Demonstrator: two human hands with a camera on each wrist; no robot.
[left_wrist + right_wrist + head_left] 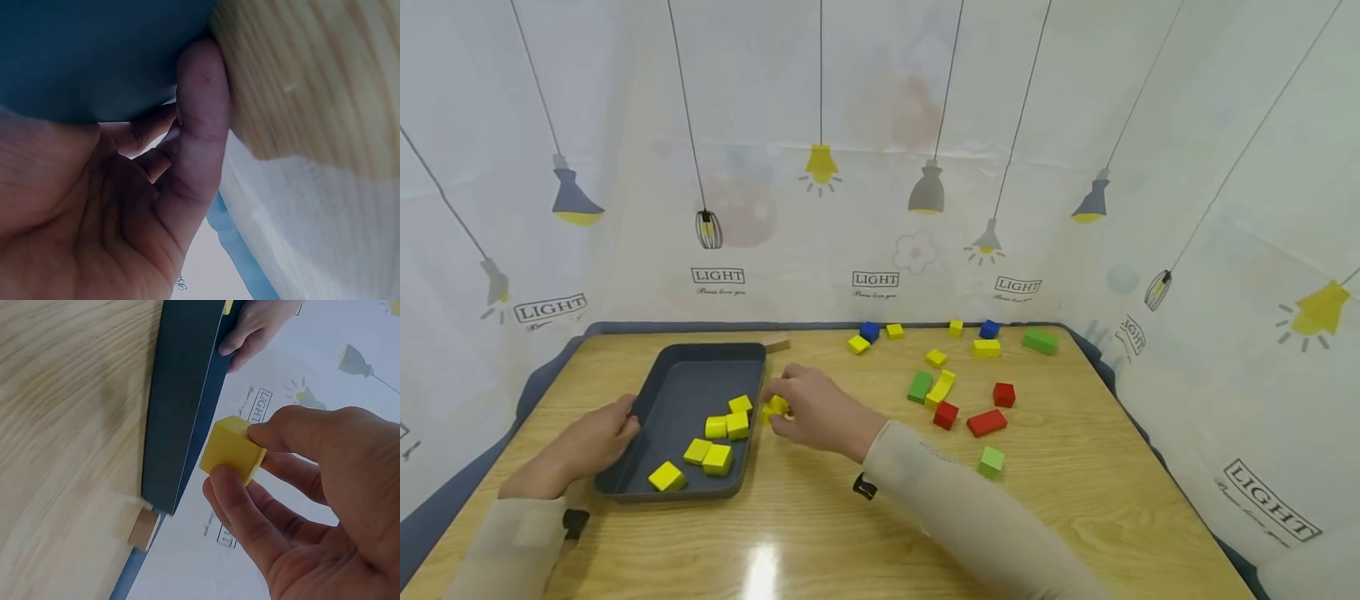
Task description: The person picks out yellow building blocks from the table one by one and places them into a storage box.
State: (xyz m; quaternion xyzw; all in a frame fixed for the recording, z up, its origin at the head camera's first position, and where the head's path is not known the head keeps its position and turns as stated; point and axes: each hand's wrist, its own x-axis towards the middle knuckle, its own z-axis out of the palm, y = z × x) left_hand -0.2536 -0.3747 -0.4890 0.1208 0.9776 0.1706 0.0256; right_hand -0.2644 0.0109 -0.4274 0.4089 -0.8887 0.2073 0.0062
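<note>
A dark grey tray lies on the left of the table with several yellow blocks inside, mostly toward its right and near side. My left hand grips the tray's left rim; the left wrist view has its fingers curled against the tray wall. Just outside the right rim, my right hand pinches a yellow block between thumb and fingers. In the right wrist view the block is held up off the table, beside the tray's side wall.
Right of the tray are scattered yellow, green, red and blue blocks, among them a red block, a green block and a blue block. A brown wooden piece lies at the tray's far right corner. A printed curtain surrounds the table.
</note>
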